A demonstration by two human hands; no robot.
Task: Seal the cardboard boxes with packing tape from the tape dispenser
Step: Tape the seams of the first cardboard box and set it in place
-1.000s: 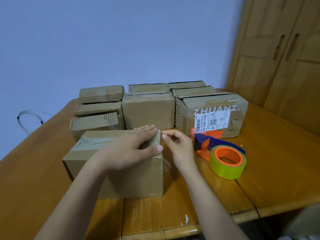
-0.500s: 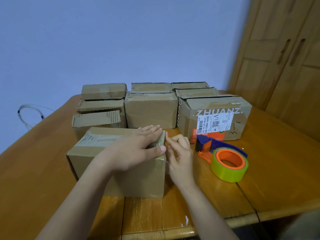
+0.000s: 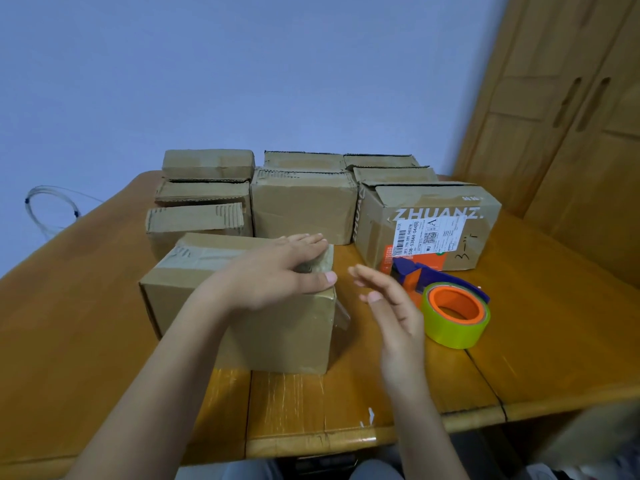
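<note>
So the cardboard box (image 3: 242, 306) being taped sits just left of center in the frame, close to the desk's (image 3: 554, 341) near edge, with a strip of tape running across its top and a loose clear tape end (image 3: 341, 315) sticking off its right side. There's bare desk to its left and in front of it, plus a narrow gap on its right before the tape dispenser (image 3: 450, 306). That one's lying right of center, yellow-green roll on an orange core with a blue handle, not touching the box.

Left hand (image 3: 277, 275) lies flat on the box's top right corner, fingers straight and together, thumb pressed along the front top edge. Right hand (image 3: 391, 306) hovers in the gap between box and dispenser, fingers spread and relaxed, holding nothing.

Behind all this, a cluster of other boxes (image 3: 301, 202) fills the middle of the frame, packed tight side by side. The rightmost one (image 3: 426, 223) has "ZHUANZ." printed in white, a shipping label with a barcode and QR code, and "3-1" handwritten in marker. A wooden wardrobe (image 3: 571, 116) fills the upper right.
</note>
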